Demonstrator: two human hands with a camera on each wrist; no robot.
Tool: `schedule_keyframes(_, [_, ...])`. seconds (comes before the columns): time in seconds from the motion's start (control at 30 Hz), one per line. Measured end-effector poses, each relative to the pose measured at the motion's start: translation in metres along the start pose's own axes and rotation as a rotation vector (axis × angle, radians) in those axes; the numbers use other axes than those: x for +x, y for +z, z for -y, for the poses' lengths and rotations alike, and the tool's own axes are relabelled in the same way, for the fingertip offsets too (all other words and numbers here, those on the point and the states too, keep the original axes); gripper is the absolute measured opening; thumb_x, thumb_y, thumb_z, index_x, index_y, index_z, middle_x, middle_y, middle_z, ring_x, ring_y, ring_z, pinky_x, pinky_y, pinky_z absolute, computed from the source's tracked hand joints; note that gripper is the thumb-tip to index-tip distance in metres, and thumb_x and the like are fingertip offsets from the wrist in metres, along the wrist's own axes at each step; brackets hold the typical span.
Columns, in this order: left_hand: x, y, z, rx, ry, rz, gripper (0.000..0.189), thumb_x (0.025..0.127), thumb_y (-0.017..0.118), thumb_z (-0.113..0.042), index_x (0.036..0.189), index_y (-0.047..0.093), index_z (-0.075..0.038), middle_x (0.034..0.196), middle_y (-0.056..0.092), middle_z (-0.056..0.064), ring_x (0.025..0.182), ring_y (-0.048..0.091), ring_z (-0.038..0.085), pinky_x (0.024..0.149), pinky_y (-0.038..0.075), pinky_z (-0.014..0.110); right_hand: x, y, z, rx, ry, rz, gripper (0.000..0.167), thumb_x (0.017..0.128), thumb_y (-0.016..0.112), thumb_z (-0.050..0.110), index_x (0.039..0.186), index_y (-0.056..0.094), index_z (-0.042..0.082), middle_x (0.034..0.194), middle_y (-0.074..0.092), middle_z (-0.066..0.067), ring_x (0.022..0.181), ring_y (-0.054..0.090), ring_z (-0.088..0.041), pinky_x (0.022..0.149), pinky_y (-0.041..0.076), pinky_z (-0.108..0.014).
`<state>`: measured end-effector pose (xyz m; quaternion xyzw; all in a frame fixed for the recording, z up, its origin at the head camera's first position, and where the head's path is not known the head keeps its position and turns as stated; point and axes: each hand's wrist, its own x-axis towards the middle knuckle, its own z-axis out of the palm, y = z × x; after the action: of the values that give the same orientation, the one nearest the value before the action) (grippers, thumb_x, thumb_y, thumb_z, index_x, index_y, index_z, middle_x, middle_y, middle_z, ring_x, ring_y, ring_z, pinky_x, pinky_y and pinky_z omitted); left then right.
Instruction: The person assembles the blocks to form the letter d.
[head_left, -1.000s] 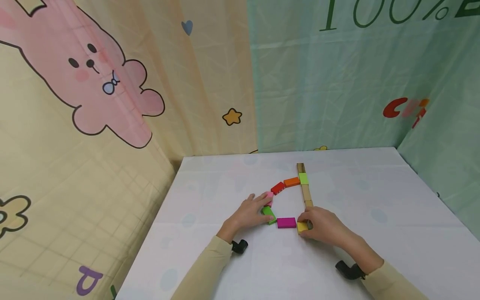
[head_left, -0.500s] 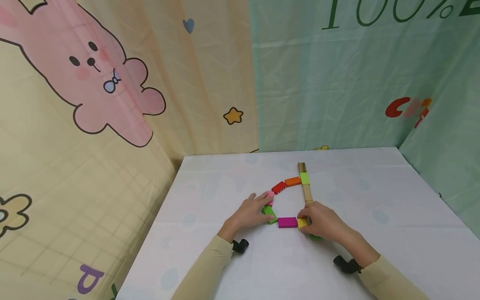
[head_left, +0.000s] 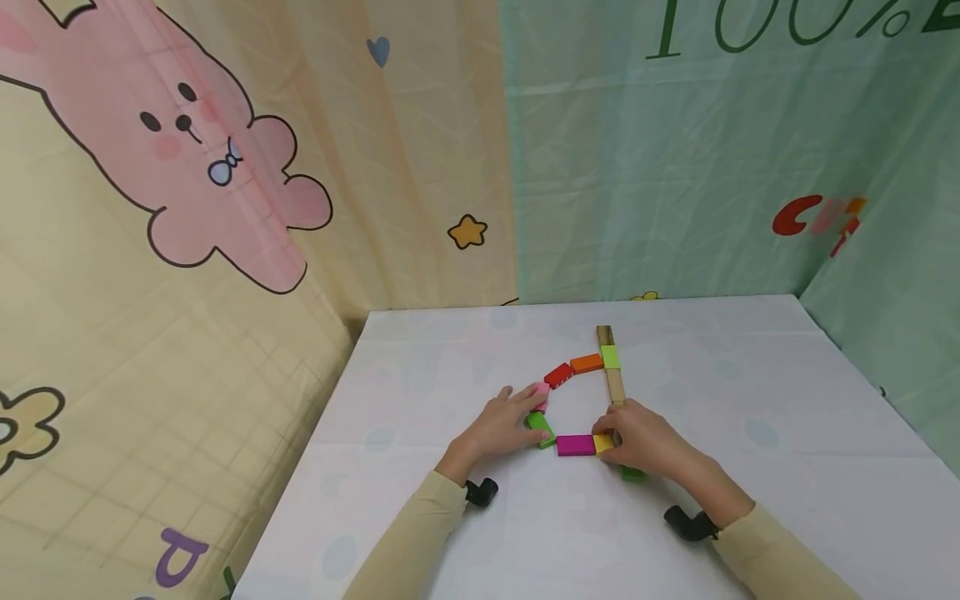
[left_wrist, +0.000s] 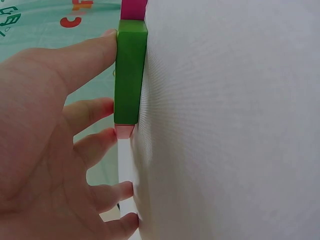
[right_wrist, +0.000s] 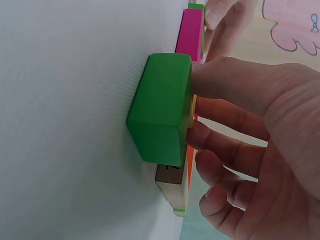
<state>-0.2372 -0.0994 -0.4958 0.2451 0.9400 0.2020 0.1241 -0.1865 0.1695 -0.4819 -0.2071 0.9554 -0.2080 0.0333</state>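
Note:
Small coloured wooden blocks form a loop on the white table. My left hand (head_left: 495,427) rests its spread fingertips on the green block (head_left: 539,429) and pink block (head_left: 543,398) at the loop's left side. With thumb and fingers, my right hand (head_left: 651,439) pinches the yellow block (head_left: 602,444), which touches the right end of the magenta block (head_left: 575,446). A darker green block (right_wrist: 160,100) stands beside the pinching fingers in the right wrist view. Part of the yellow block is hidden by my right hand.
Red (head_left: 558,376) and orange (head_left: 587,364) blocks curve along the loop's far side. A straight row with a lime block (head_left: 611,357) and plain wood blocks (head_left: 614,386) runs down the right. Printed curtains (head_left: 420,150) hang behind the white table (head_left: 420,367).
My right hand has moved slightly away from me with the yellow block, closing its small gap to the magenta block. The darker green block has come into view below the hand. My left hand stays put.

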Motion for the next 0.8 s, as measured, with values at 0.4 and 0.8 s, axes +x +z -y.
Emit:
schedule_keyframes(0.4, [0.0026, 0.0009, -0.0005, 0.015, -0.001, -0.009, 0.075, 0.091, 0.065, -0.058, 0.157, 0.036, -0.037, 0.165, 0.02, -0.015, 0.151, 0.015, 0.037, 0.106, 0.034, 0.064, 0.0009, -0.0025, -0.0004, -0.022, -0.026, 0.022, 0.03, 0.075, 0.091, 0.025, 0.102, 0.08, 0.021, 0.088, 0.06, 0.015, 0.085, 0.048, -0.011, 0.068, 0.046, -0.027])
schedule_keyframes(0.8, [0.0022, 0.0016, 0.0002, 0.015, -0.013, -0.005, 0.075, 0.09, 0.065, -0.058, 0.157, 0.036, -0.038, 0.165, 0.02, -0.015, 0.151, 0.015, 0.037, 0.106, 0.035, 0.065, -0.0026, -0.0032, 0.0024, -0.048, -0.068, 0.045, 0.03, 0.075, 0.091, 0.025, 0.102, 0.08, 0.02, 0.089, 0.058, 0.013, 0.087, 0.047, -0.011, 0.068, 0.046, -0.025])
